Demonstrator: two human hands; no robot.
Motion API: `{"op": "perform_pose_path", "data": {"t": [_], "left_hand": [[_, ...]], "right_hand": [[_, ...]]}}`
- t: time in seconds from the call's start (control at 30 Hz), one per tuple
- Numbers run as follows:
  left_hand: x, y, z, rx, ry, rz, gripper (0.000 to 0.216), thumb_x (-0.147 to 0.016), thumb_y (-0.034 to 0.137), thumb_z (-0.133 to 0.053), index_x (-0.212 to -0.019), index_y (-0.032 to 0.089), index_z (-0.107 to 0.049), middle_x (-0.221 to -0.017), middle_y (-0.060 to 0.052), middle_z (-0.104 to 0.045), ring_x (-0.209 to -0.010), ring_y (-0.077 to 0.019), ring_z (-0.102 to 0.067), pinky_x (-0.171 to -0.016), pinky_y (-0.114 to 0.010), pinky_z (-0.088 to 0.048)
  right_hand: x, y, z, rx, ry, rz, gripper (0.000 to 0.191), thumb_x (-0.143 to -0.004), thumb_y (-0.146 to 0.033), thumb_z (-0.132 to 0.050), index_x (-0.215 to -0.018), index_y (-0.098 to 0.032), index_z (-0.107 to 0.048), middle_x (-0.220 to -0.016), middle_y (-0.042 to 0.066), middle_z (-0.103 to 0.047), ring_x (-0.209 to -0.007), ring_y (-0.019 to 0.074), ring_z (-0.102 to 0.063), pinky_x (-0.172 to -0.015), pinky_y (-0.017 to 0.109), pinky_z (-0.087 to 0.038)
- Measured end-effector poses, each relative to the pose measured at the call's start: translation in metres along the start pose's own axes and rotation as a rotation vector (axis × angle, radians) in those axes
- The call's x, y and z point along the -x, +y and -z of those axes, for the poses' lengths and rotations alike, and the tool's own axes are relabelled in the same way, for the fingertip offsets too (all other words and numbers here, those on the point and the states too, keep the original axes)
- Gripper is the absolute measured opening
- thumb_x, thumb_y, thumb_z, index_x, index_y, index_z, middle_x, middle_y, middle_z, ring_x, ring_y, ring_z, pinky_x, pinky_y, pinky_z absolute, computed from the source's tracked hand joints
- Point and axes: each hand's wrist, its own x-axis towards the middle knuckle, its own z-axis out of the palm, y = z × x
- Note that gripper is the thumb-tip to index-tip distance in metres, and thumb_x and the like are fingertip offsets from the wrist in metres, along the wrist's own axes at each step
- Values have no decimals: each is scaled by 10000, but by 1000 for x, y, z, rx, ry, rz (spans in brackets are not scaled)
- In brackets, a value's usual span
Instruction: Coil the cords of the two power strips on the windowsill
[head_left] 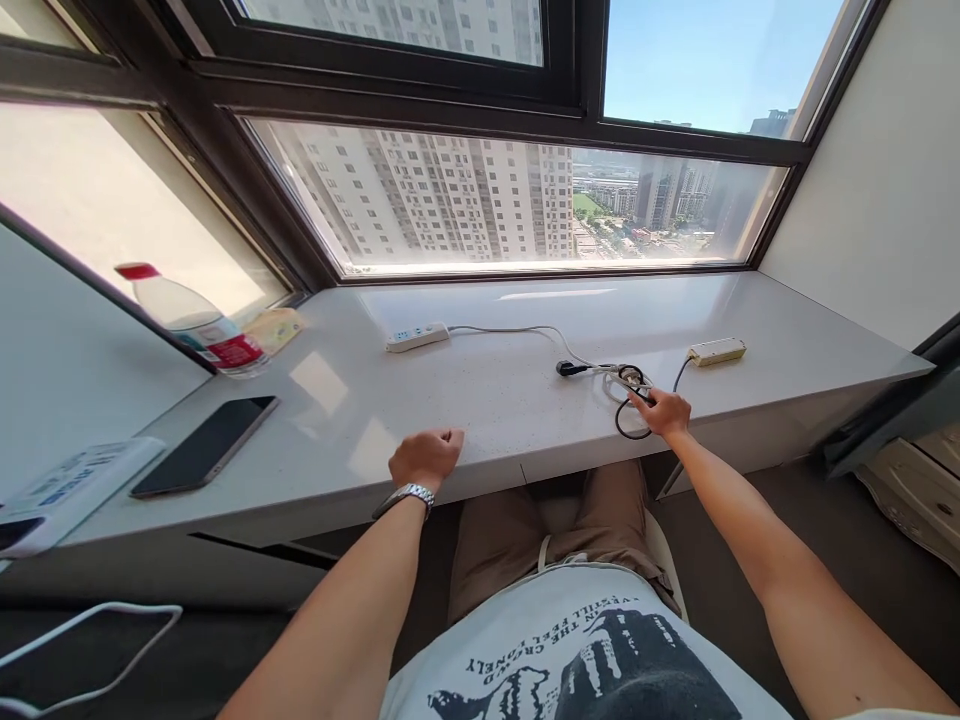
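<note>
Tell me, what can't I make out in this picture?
All in the head view:
Inside of the left hand: hidden by its curled fingers.
How the bundled cords cross: hidden by the right hand and their own overlap.
Small print on the bottle: too small and blurred.
Rest of the white box: cut off by the left edge.

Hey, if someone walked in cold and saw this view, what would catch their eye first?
Probably the large dark-framed window beyond the white counter, with high-rise buildings outside. Next, the right hand at the tangled cables near the counter's front edge, right of centre. The red-capped bottle at the counter's left end, by the window, also stands out.
</note>
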Motion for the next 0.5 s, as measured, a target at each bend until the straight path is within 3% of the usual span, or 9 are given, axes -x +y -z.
{"op": "perform_pose_path", "data": {"t": [0.2,0.5], "left_hand": [[2,18,-2,37,-23,30,337,-774,342,-398,-572,181,-615,-642,-123,-604,-589,-242,-538,-514,-301,-321],[9,72,-16,-71,-111,-300,383,-788,336,-390,-658,171,-710,-724,-154,-670,-686,-264,-603,-552,-306,-362]], "right_hand": [[1,-4,5,21,-25,-26,607,-833,-717,-385,-698,-204,-682,-698,109,-679,-687,233,-612,-541,269,-244],[2,-10,11,32,-71,-58,640,-843,-727,-352,-743,-198,-698,-740,120,-693,-713,234,-628,-537,270,-256]]}}
